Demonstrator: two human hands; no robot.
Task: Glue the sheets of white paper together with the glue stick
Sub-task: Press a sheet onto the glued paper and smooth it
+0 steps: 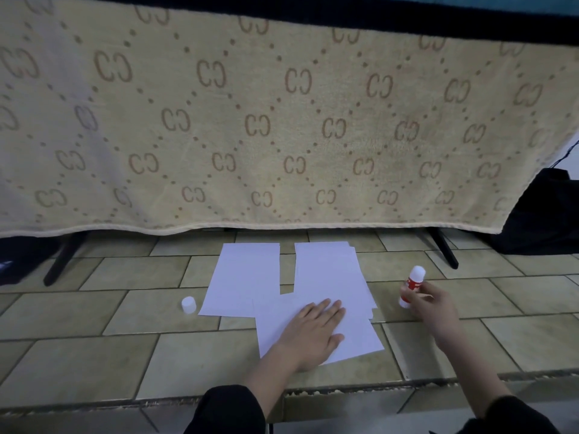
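Head view: your left hand (316, 332) lies flat, fingers straight and together, palm down on the near sheet (357, 336), which sits angled on the tiled floor (94, 314). That grip is wide, pressing and not curled round anything. The near sheet overlaps the bottom edges of two other lots of paper: the left sheet (242, 277) and the right stack (329, 270), which shows several offset edges along its right side, so more than one sheet there; you can't tell how many. Left sheet and right stack lie side by side with a narrow strip of floor between them.

Your right hand (434, 303) holds the glue stick (413, 285) well to the right of the paper, fingers curled round its red-and-white body. The stick stands roughly upright, tilted slightly, its white top end up, its lower end at or just above the floor; contact can't be confirmed. It is clear of all the sheets.

The white cap (189, 304) stands on the floor just left of the left sheet, apart from it.

Behind the paper, a beige patterned blanket (282, 120) hangs over a stand with black legs (64, 256). A dark bag (545, 214) sits at the right edge. Dark sleeves (228, 411) cover both your forearms at the bottom of the frame.
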